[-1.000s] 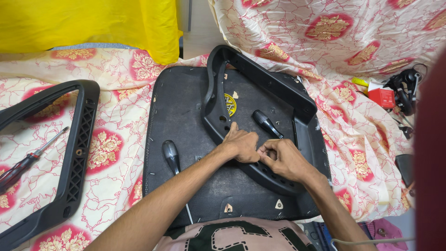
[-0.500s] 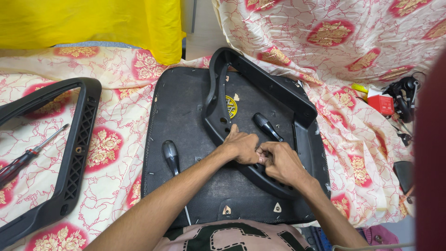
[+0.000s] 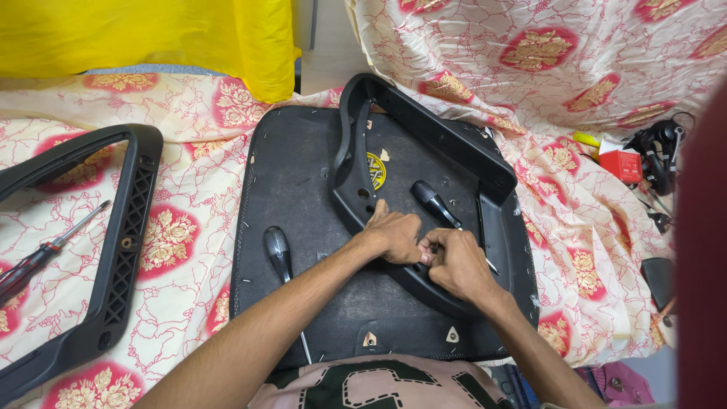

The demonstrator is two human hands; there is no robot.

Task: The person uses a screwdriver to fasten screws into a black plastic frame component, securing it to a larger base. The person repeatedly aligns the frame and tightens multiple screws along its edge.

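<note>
A black padded seat base (image 3: 295, 174) lies flat in front of me, with a black plastic armrest frame (image 3: 432, 136) lying on top of it. My left hand (image 3: 394, 235) presses on the near bar of that frame, fingers curled over it. Right beside it, my right hand (image 3: 454, 261) has its fingers pinched together at the same bar, touching the left hand; whatever it pinches is too small to see. A black-handled screwdriver (image 3: 432, 201) rests inside the frame just beyond my hands. Another black-handled screwdriver (image 3: 279, 254) lies on the seat base left of my left forearm.
A second black armrest frame (image 3: 129, 242) lies on the floral cloth at the left, with a red-and-black screwdriver (image 3: 45, 254) inside its loop. A yellow cloth (image 3: 151, 34) hangs at the back. A red box (image 3: 621, 163) and black parts (image 3: 659, 151) sit at the right.
Both hands stay together on the frame's near bar, with only small shifts of the right hand's fingers. The view has tilted slightly.
</note>
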